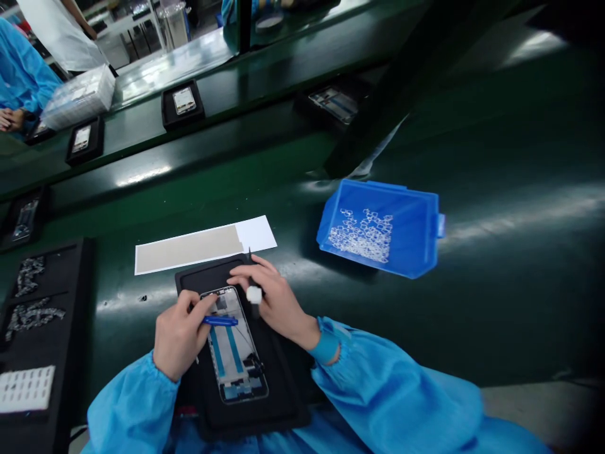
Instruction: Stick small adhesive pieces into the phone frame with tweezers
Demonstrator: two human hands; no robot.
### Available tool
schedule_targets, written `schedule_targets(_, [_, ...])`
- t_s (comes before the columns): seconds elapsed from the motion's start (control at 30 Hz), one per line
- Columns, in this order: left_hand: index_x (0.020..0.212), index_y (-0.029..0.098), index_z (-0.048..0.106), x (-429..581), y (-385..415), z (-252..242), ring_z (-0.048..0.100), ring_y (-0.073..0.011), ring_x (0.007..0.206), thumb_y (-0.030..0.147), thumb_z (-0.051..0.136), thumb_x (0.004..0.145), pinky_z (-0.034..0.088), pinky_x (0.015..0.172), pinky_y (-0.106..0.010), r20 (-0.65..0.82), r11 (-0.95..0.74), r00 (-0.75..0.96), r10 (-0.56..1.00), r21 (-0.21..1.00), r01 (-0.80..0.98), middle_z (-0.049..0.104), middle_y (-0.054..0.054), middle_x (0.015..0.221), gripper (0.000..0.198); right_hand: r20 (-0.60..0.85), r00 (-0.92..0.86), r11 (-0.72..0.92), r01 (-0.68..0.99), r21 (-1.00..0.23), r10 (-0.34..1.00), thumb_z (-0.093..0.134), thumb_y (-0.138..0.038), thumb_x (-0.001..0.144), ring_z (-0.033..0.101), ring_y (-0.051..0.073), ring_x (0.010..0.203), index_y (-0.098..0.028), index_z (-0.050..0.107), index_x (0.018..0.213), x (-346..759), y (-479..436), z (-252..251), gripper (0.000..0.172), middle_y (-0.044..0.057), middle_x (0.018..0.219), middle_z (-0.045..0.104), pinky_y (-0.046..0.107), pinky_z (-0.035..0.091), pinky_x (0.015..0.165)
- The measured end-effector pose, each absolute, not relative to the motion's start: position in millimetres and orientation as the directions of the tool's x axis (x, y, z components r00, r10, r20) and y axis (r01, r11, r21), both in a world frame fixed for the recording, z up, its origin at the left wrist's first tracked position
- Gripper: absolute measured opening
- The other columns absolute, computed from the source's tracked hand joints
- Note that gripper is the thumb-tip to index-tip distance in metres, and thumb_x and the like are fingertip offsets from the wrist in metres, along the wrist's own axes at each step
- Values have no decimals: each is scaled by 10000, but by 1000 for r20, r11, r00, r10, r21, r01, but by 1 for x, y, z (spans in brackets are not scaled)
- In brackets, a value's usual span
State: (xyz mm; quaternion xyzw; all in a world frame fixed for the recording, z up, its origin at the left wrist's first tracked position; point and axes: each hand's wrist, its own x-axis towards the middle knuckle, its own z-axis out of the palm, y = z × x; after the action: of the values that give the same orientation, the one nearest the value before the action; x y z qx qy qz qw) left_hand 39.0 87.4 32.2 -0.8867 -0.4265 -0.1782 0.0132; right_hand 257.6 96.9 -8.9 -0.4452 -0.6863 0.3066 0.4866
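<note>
A phone frame (243,340) with blue strips lies in a black tray (283,397) in front of me. My left hand (179,334) is closed around a blue pen-like tool (222,321), whose end reaches out over the frame. That hand's fingertips are at the frame's upper left edge. Beside the frame's upper right corner, my right hand (278,306) holds what looks like black tweezers (250,277), with a white piece (254,294) around them. Their thin tip points away from me, and the fingers partly hide them.
A blue bin (413,236) with small clear pieces stands to the right. Behind the tray lies a white sheet (259,233). At left is a black parts tray (78,315). Phone parts in black trays (183,104) stand along the line; a co-worker's sleeve (28,69) shows beyond.
</note>
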Motion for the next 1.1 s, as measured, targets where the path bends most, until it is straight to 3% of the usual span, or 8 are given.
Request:
schedule_targets(0.17, [1203, 226, 617, 45, 87, 18, 521, -139, 467, 35, 438, 851, 377, 410, -263, 261, -641, 650, 714, -129, 756, 592, -14, 856, 439, 298, 215, 268, 160, -950, 930, 486, -349, 1033, 635, 169, 751, -275, 660, 1213, 268, 98, -9, 261, 34, 970, 677, 343, 546, 729])
schedule_targets(0.23, [1196, 234, 620, 46, 88, 17, 498, -130, 450, 18, 450, 828, 363, 404, -255, 244, -648, 662, 709, -147, 747, 587, -5, 843, 460, 237, 283, 217, 101, -971, 929, 496, -430, 1021, 625, 159, 763, -264, 681, 1192, 271, 102, -11, 302, 56, 1066, 647, 326, 569, 697])
schedule_targets(0.33, [1205, 227, 620, 47, 88, 20, 522, -126, 472, 42, 533, 822, 380, 405, -246, 164, -649, 663, 730, -136, 748, 588, -6, 870, 434, 102, 316, 112, -15, -994, 943, 548, -550, 963, 628, 161, 746, -220, 682, 1125, 276, 110, -12, 391, 53, 931, 646, 295, 590, 625])
schedule_targets(0.47, [1257, 262, 615, 51, 93, 36, 620, -150, 564, 74, 639, 818, 448, 433, -258, -113, -626, 616, 780, -122, 770, 615, -13, 978, 478, 18, 300, 26, -24, -999, 954, 640, -647, 841, 661, 189, 741, -186, 672, 973, 288, 126, -8, 480, 60, 852, 678, 296, 599, 586])
schedule_targets(0.57, [1313, 317, 586, 61, 110, 50, 692, -174, 703, 125, 625, 871, 518, 495, -276, -201, -601, 582, 788, -49, 797, 638, -9, 1140, 484, 11, 280, 5, 21, -1000, 960, 692, -632, 782, 679, 219, 697, -173, 676, 873, 294, 141, -3, 468, 67, 767, 693, 302, 584, 537])
schedule_targets(0.73, [1350, 322, 562, 93, 156, 52, 722, -253, 945, 423, 562, 977, 612, 646, -360, -116, -606, 601, 791, -10, 795, 540, -15, 1449, 387, 23, 320, -10, 100, -995, 947, 709, -560, 762, 686, 251, 624, -204, 592, 781, 289, 162, -7, 375, 47, 652, 680, 326, 556, 532])
schedule_targets(0.87, [1316, 322, 591, 107, 175, 42, 722, -311, 956, 590, 529, 947, 635, 705, -465, -172, -619, 610, 774, 1, 785, 541, 11, 1459, 461, 35, 342, -18, 149, -989, 939, 686, -520, 774, 703, 263, 643, -225, 550, 750, 285, 166, -14, 325, 43, 665, 688, 346, 559, 596])
schedule_targets(1.1, [1333, 334, 578, 106, 174, 39, 730, -307, 915, 594, 491, 962, 636, 681, -451, -209, -593, 579, 788, -4, 805, 514, 13, 1488, 462, 25, 333, -47, 209, -977, 943, 682, -448, 768, 703, 259, 638, -231, 566, 721, 286, 164, -14, 250, 25, 642, 688, 339, 524, 614])
